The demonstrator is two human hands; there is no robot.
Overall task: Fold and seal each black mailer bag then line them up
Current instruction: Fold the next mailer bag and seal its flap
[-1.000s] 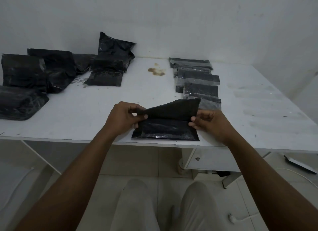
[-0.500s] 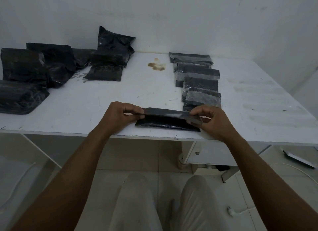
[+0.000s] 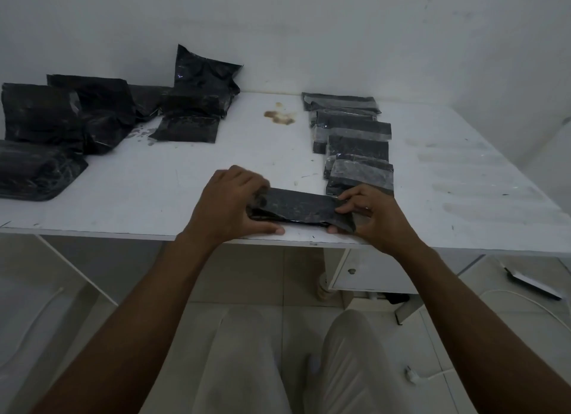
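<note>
Both hands grip one black mailer bag [image 3: 296,205] at the near edge of the white desk [image 3: 154,182]. The bag lies flat between them, folded into a narrow strip. The left hand [image 3: 230,202] curls its fingers over the bag's left end, with the thumb stretched along the near edge. The right hand [image 3: 367,211] pinches the right end, fingertips on top and thumb at the lower corner, where a flap of the plastic sticks out.

Just beyond the right hand a row of folded bags [image 3: 355,142] runs away toward the wall, each one overlapping the next; the nearest one almost touches the right hand's knuckles. Well beyond and to the outer side of the left hand lies a loose pile of unfolded bags [image 3: 102,117], and one bag [image 3: 205,71] is propped against the wall. The bags' surfaces show only creases and glare. A brown stain [image 3: 279,117] marks the desk beyond the two hands, between the pile and the row. Below the right hand, under the desk, hangs a small white drawer [image 3: 367,270], and a white plug [image 3: 412,376] with its cable lies on the tiled floor.
</note>
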